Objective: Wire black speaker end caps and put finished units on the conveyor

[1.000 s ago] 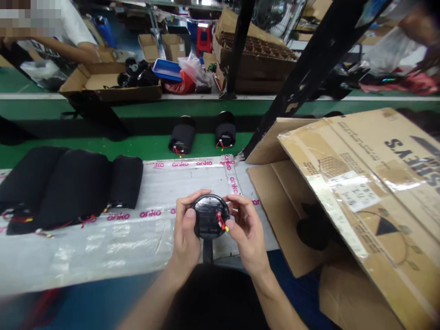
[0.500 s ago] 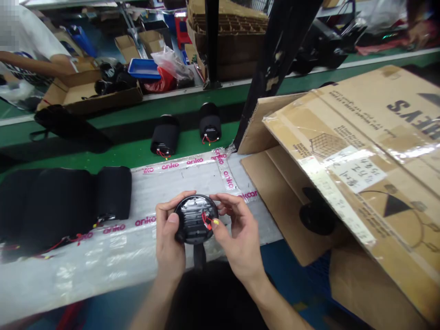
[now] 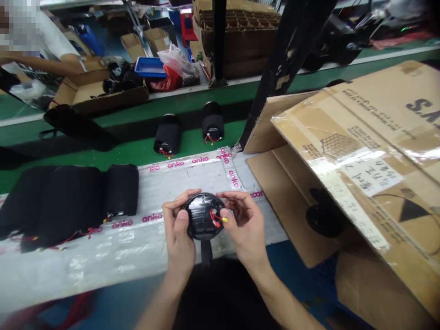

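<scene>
We note fingers of the left hand (image 3: 180, 240) partly hidden behind the round black part (image 3: 199, 213) at centre. We find the carton (image 3: 374, 121) cut off by the right edge, its bold lettering incomplete. At lower left, we cannot identify a blurred red item (image 3: 78, 309). At upper left, pixelation covers part of a co-worker (image 3: 55, 41).

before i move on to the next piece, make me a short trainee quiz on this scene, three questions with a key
1. Multiple choice: what colour is the small connector tip beside the thumb of the right hand?
a) blue
b) yellow
c) green

2. True or false: the left hand holds the round black part by its edge.

3. Fill in the blank: in the head view, the large cardboard box is on the ___ side of the round black part.

Key: 1. b; 2. true; 3. right
</scene>
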The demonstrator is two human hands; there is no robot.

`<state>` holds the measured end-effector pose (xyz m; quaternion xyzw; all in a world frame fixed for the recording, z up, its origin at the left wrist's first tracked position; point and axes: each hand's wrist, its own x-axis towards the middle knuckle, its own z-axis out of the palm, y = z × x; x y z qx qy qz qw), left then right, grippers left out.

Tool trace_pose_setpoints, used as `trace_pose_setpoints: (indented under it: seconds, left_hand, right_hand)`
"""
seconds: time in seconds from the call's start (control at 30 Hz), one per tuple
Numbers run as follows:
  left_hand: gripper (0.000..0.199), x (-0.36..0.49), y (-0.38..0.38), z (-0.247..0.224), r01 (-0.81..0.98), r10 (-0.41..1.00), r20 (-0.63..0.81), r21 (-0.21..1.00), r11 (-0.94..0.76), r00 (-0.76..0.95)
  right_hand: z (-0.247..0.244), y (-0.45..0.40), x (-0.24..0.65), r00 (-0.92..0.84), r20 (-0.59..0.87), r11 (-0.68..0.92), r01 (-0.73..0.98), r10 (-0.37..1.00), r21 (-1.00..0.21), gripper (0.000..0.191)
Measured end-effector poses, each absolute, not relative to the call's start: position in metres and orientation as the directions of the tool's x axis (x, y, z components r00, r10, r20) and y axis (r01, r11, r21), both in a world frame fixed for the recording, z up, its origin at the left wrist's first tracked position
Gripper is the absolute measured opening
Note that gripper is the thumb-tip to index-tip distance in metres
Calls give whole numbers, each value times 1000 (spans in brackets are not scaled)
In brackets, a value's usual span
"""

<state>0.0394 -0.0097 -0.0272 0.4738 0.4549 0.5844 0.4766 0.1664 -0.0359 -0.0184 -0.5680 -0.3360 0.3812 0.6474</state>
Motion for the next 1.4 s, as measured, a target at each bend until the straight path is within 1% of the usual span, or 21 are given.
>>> trace_pose_setpoints:
  seconds: [0.07,0.13,0.2,0.27,0.3,0.37,0.43,0.47,0.53,0.63,0.7,0.77,0.87,0.93,1.03,1.1,1.17,1.23,1.4]
  left_hand:
    - [18,42,-12,-27,-125,973,171,974,-191,-153]
    - [20,45,-16,-25,-76,958,199,973,-219,-204]
    - [23,46,-20,-22,-2,954,207,977,-213,-217]
    - [23,44,-19,-21,14,962,201,979,-202,-184]
    - [22,41,-16,-21,-12,969,199,979,-203,-146]
    - [23,36,-7,-23,-91,978,208,974,-209,-21]
    - [32,30,3,-26,-141,964,228,968,-209,134]
    - [38,29,8,-27,-145,951,236,967,-209,201]
    - [47,27,14,-28,-135,933,238,969,-208,271]
    - [51,28,14,-30,-131,935,246,967,-219,256]
    - [51,29,12,-31,-117,939,253,966,-231,232]
    - [51,30,11,-31,-92,941,254,967,-239,225]
    - [51,29,10,-30,-80,939,254,967,-242,231]
    - [50,29,10,-30,-70,939,254,967,-244,230]
    - [50,27,10,-30,-44,942,241,970,-238,233]
    - [51,25,10,-31,-32,941,230,973,-230,248]
    - [52,24,11,-31,-29,936,235,971,-236,261]
    - [51,23,11,-31,-41,929,253,967,-252,270]
    - [53,24,10,-28,-53,926,260,965,-255,274]
  right_hand:
    - [-16,-40,166,491,23,79,-92,871,-993,22]
    - [-14,-46,165,507,90,120,-28,857,-992,15]
    - [-12,-50,164,510,204,165,120,836,-979,13]
    - [-10,-53,163,495,272,171,241,825,-955,16]
    - [-9,-53,163,498,262,161,237,827,-958,15]
    - [-8,-51,163,513,167,130,108,842,-986,13]
    - [-8,-49,161,520,82,119,-38,850,-992,13]
    - [-8,-47,160,520,71,126,-71,851,-989,14]
    - [-8,-46,157,537,105,158,-53,837,-986,14]
    - [-12,-48,157,547,188,199,39,816,-979,15]
    - [-16,-51,165,488,233,226,74,841,-971,19]
    - [-21,-55,181,325,280,261,100,903,-960,29]
    - [-26,-58,205,37,313,302,171,949,-938,59]
    - [-29,-57,214,-26,325,322,229,945,-918,74]
    - [-31,-53,215,5,350,335,275,937,-901,74]
    - [-33,-50,213,26,309,295,238,951,-926,72]
    - [-32,-47,213,19,238,231,172,971,-958,73]
    - [-28,-43,218,-20,191,192,142,981,-971,73]
    - [-12,-32,236,-185,137,174,204,973,-963,69]
